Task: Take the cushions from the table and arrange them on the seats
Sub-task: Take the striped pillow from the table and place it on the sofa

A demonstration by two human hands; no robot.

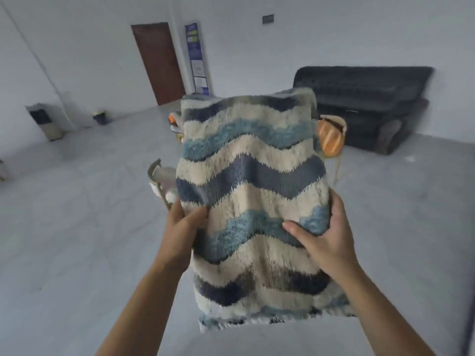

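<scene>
A flat shaggy cushion (pixel 252 181) with cream, light blue and navy wavy stripes fills the middle of the view, held up in the air in front of me. My left hand (pixel 183 229) grips its left edge, thumb on the front. Gripping the right edge is my right hand (pixel 325 235), its thumb pressed on a light blue stripe. Behind the cushion an orange striped cushion (pixel 330 137) lies on a chair at the right. A light chair (pixel 160 179) shows partly at the cushion's left edge.
A dark sofa (pixel 365 104) stands against the back wall at the right. A brown door (pixel 159 62) is at the back, with a small bin (pixel 100 116) and a box-like unit (pixel 46 122) along the left wall. Grey tiled floor (pixel 77 214) spreads all around.
</scene>
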